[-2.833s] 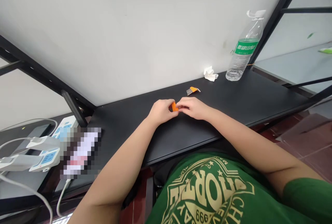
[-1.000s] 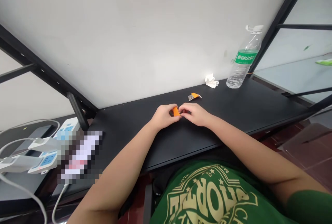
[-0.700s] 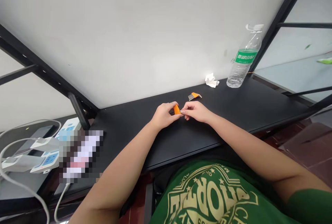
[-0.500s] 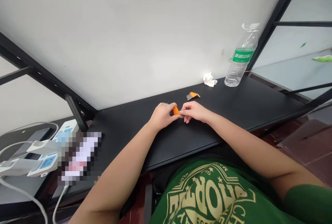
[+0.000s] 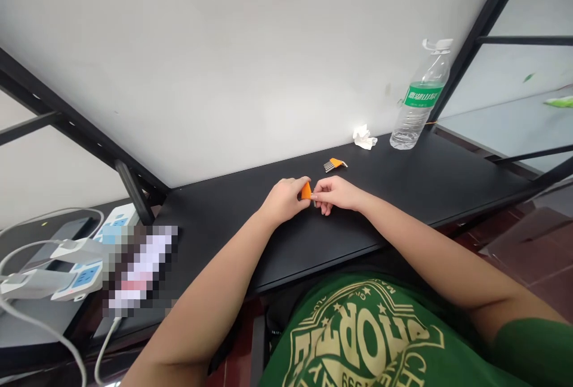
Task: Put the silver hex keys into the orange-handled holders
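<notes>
A small orange piece (image 5: 306, 190) is pinched between the thumb and fingers of my left hand (image 5: 285, 200), low over the black table (image 5: 215, 226). Close beside it on the right, my right hand (image 5: 333, 193) has thumb and forefinger pressed together at the piece's right edge; what they grip is too small to make out. Beyond my hands, an orange item with several thin metal prongs (image 5: 335, 164) lies on the table.
Crumpled white tissue (image 5: 364, 137) and a clear bottle with a green label (image 5: 421, 95) stand by the wall. At the left are power strips (image 5: 87, 276), white cables and a blurred phone-like item (image 5: 145, 267). Black frame bars (image 5: 134, 193) flank the table.
The whole view has shifted slightly, moving things a little to the right. My hands keep nearly the same pose; the orange piece looks slightly more upright.
</notes>
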`<state>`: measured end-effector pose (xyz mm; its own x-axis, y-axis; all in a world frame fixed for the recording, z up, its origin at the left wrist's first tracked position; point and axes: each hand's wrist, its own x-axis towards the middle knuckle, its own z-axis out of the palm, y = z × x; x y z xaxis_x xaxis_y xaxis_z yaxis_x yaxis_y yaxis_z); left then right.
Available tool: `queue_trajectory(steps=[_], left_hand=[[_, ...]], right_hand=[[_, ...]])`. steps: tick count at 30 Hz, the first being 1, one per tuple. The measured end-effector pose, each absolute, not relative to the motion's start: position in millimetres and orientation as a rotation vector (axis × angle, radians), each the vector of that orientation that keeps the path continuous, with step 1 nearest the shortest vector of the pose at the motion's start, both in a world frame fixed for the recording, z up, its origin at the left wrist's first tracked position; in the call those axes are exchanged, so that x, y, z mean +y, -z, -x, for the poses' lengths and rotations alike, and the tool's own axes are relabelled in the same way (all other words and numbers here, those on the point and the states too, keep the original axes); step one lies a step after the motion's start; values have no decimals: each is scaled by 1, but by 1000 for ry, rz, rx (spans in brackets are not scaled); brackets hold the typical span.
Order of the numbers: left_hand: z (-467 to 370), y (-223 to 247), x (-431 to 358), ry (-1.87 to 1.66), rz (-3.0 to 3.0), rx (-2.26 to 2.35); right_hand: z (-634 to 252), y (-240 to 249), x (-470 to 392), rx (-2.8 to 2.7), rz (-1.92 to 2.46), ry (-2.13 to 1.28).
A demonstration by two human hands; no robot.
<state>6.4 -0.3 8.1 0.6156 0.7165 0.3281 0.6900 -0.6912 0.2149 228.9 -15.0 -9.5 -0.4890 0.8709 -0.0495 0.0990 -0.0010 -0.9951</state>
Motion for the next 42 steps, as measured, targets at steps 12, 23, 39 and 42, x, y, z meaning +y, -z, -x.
queue_trajectory(steps=[12, 23, 39, 42], left_hand=[[-16, -20, -16, -687, -2601, 1014], [3, -3, 12, -611, -2687, 1245], [1, -5, 12, -593, -2643, 1268], [1, -4, 12, -607, -2628, 1273]], right_hand=[[-247, 0, -12, -1956, 1097, -1184], [-276, 21, 15, -2384, 1363, -119], [-254, 3, -2, -2500, 1332, 160], [-252, 2, -7, -2424, 1259, 9]])
